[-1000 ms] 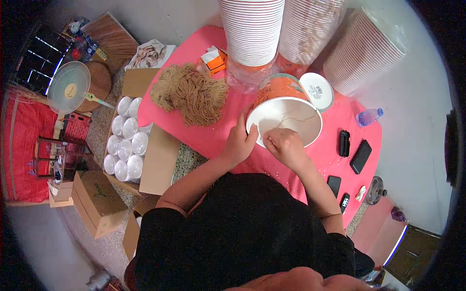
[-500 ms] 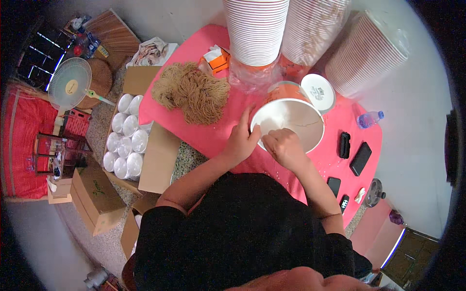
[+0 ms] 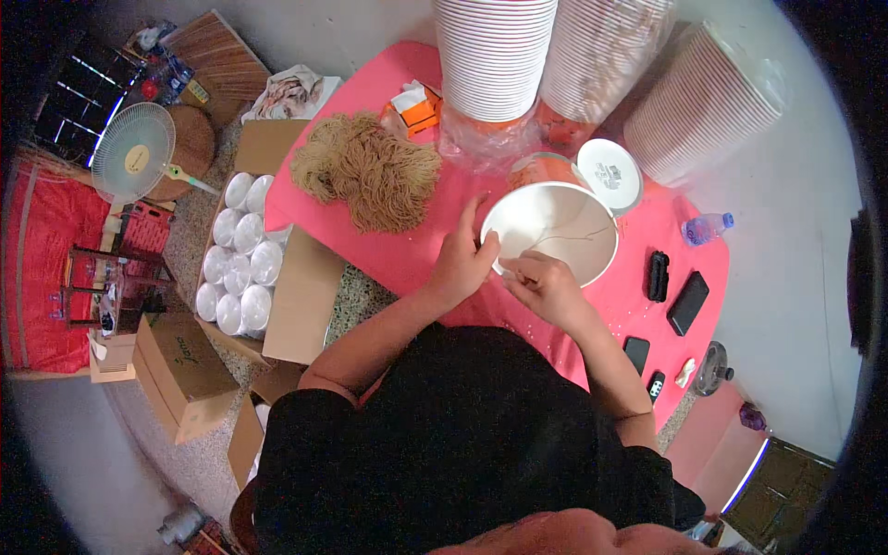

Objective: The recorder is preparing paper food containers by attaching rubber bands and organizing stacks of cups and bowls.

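A large white-lined paper bucket point(image 3: 581, 242) with an orange outside lies tipped on the pink-covered table, its mouth toward me. My left hand point(image 3: 462, 261) grips the left part of its rim, thumb on the inside and fingers along the outer wall. At the near edge of the mouth is my right hand point(image 3: 548, 287), its fingers bent in a pinch. From these fingers a thin brown strand point(image 3: 566, 235) runs across the inside of the bucket; the end at the fingertips is hidden. A heap of tan, yarn-like strands point(image 3: 370, 176) sits to the left of the bucket.
Tall stacks of paper buckets point(image 3: 497, 57) stand behind. Beside the bucket is a round white lid point(image 3: 610, 176). A water bottle point(image 3: 707, 228), black phone point(image 3: 687, 303) and black case point(image 3: 658, 277) lie at right. Left of the table stands a carton point(image 3: 302, 294) of white cups.
My right hand has shifted slightly, its thumb now lower and farther from the index finger. More of the strand shows inside the bucket. The left hand keeps its hold.
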`<state>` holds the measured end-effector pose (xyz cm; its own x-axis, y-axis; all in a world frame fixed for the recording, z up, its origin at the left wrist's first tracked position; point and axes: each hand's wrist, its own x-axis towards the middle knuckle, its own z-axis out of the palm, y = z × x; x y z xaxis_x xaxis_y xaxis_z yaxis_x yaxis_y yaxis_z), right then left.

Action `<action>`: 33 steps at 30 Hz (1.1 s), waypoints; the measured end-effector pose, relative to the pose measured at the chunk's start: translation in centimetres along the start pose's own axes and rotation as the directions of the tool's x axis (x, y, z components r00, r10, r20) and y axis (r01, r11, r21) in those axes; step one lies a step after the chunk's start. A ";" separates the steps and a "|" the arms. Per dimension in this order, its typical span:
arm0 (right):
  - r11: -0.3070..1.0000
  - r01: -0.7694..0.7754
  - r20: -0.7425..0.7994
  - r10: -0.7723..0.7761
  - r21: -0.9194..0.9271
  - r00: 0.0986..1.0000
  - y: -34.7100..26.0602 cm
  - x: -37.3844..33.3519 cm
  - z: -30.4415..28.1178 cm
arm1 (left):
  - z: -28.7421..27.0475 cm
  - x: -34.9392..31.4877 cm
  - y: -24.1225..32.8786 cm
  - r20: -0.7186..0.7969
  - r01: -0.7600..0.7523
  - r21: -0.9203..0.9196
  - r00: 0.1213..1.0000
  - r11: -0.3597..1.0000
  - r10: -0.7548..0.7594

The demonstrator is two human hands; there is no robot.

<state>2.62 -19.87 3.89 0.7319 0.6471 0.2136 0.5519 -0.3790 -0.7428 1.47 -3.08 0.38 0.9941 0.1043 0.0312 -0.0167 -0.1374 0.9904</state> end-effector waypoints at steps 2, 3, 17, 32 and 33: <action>0.999 0.006 -0.027 -0.008 -0.044 1.000 -0.6 0.0 0.2 | 0.1 0.0 -0.1 -0.034 -0.068 0.029 0.997 0.997 0.069; 0.999 0.006 -0.028 -0.007 -0.043 1.000 -0.7 -0.1 0.4 | 0.2 0.0 0.3 -0.036 0.026 -0.044 0.999 0.999 -0.028; 0.890 -0.137 -0.133 0.214 0.434 0.968 2.4 -0.5 1.1 | -0.7 0.1 -0.3 0.236 0.230 -0.265 0.957 0.936 -0.168; 0.605 -0.218 -0.008 0.348 0.766 0.938 4.4 -0.7 1.7 | 0.4 -0.6 -0.2 0.099 -0.327 0.177 0.944 0.928 0.314; 0.642 -0.197 -0.030 0.325 0.741 0.945 4.5 -0.7 1.8 | 0.4 -0.6 -0.3 0.091 -0.345 0.177 0.938 0.922 0.334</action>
<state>3.83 -20.87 -0.71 0.8831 0.4687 -0.0201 -0.0859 0.1194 -0.9891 0.96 -3.47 -0.04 0.9369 -0.0379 0.3475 -0.3394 -0.3367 0.8783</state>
